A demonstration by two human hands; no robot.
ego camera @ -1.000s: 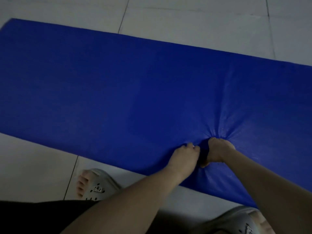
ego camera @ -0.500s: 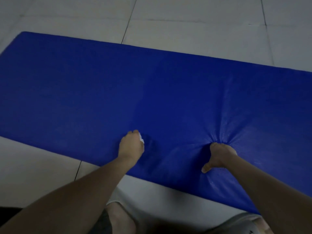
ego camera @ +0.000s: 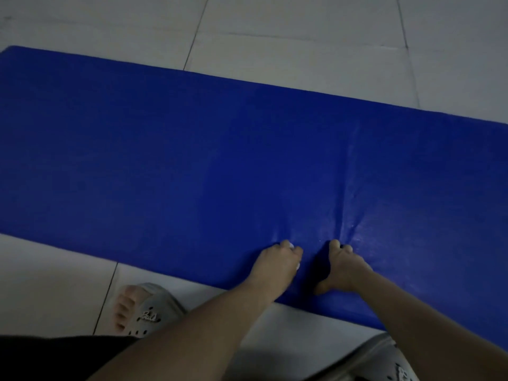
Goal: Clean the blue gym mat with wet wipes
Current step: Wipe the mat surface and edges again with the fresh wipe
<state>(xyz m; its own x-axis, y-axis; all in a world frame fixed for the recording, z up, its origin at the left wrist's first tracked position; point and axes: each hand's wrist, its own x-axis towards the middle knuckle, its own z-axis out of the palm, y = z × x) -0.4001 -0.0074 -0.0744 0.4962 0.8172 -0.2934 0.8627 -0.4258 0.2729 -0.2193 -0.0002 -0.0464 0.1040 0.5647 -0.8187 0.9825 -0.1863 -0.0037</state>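
Two hands: both are down on the blue gym mat (ego camera: 192,160), close side by side with a narrow strip of mat showing between them.
Left hand (ego camera: 279,261): fingers curled tight around a white wet wipe (ego camera: 291,245). Only small bits of the wipe peek out at the knuckles and the hand's right side.
Wipe: bunched inside that fist and pressed against the mat surface.
Right hand (ego camera: 346,266): just right of the gripping hand. Its fingers are curled under and dug into the mat, its thumb (ego camera: 321,290) points back toward the person, and nothing shows in it.
Mat: lies flat on the pale tiled floor (ego camera: 302,37) and stretches far to the left and right of the fist. Creases fan out beyond the right hand, and the near edge passes under both wrists.
Feet: a grey sandal (ego camera: 149,312) sits on the floor behind and left of the fist. A second sandal (ego camera: 395,358) sits behind the right forearm.
Clothing: a dark garment (ego camera: 55,358) fills the near left corner.
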